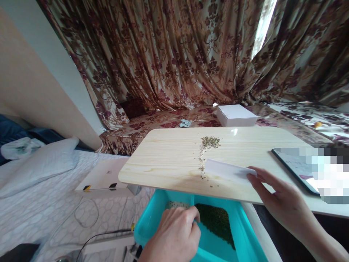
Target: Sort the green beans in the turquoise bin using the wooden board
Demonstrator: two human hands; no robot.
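Observation:
My right hand (278,189) pinches the end of a white folded strip, like paper or card (227,170), whose far end lies on the wooden tabletop beside a trail of small grains. At the top of that trail sits a small heap of greenish-brown grains (210,142). My left hand (177,231) is over a teal divided tray (148,213) below the table's front edge, its fingers curled together; anything in them is hidden. One compartment of the tray holds dark green grains (216,222). Pale grains with dark specks (177,205) lie in the compartment behind my left hand.
The light wooden table (163,153) has rounded corners. A dark-edged tablet-like device (296,171), partly blurred out, lies on its right side. Behind stands a white box (237,114) in front of patterned curtains (163,54). To the left are a bed, a pillow (40,163) and cables.

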